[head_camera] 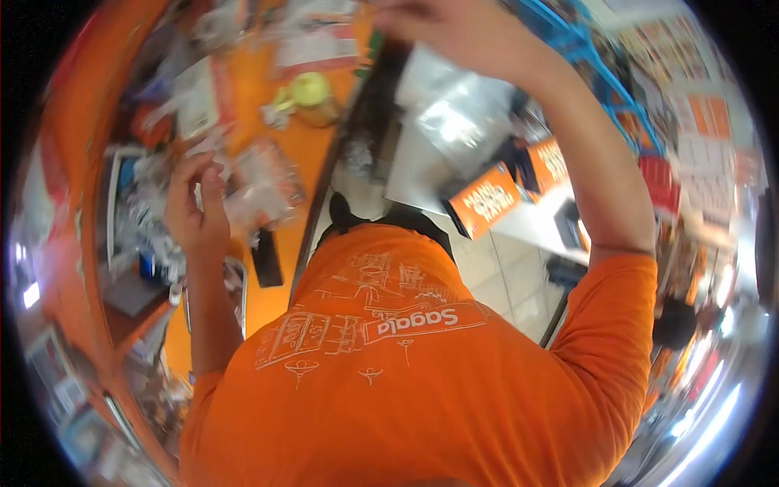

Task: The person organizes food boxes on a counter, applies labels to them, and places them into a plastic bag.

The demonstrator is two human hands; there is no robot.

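At the left, my left hand (196,204) is raised over the orange table (316,152), its thumb and fingers curled toward each other. Thin clear plastic (243,204) shows beside the fingers; whether they pinch it cannot be told. Close by on the table lies a clear packet with orange and white print (268,173). My right arm reaches across to the top edge, where my right hand (426,27) is blurred and partly cut off. Below that hand, a stack of clear plastic bags (459,119) rests on a pale surface (417,173); what the hand holds is hidden.
A dark phone-like slab (266,259) lies at the table's near edge. Farther up stands a container with a yellow-green top (310,91). Orange printed boxes (485,201) sit on the right-hand surface. A blue plastic rack (599,67) is beyond my right arm. Tiled floor (511,268) shows between.
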